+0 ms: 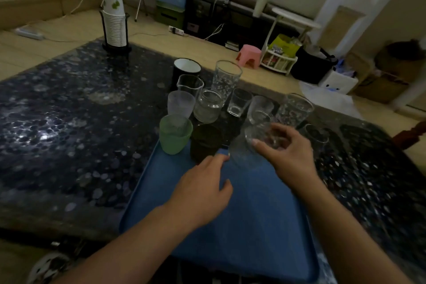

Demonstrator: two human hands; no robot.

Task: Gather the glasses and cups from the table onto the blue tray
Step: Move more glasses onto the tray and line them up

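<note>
A blue tray [242,226] lies on the dark pebble-patterned table [69,134]. At its far edge stand a green cup [175,135] and a dark cup [206,142]. My right hand [285,152] grips a clear glass [251,147] by its rim over the tray's far right part. My left hand [205,189] hovers over the tray, fingers spread, holding nothing. Beyond the tray stand several clear glasses, among them a frosted one [181,104], a round jar-like glass [208,105], a tall patterned glass [227,78], another patterned glass [295,109] and a black mug [186,69].
A holder with stacked paper cups [114,21] stands at the table's far left corner. One more clear glass [317,137] sits right of my right hand. On the floor beyond are a pink stool [250,55], a white rack [279,61] and boxes.
</note>
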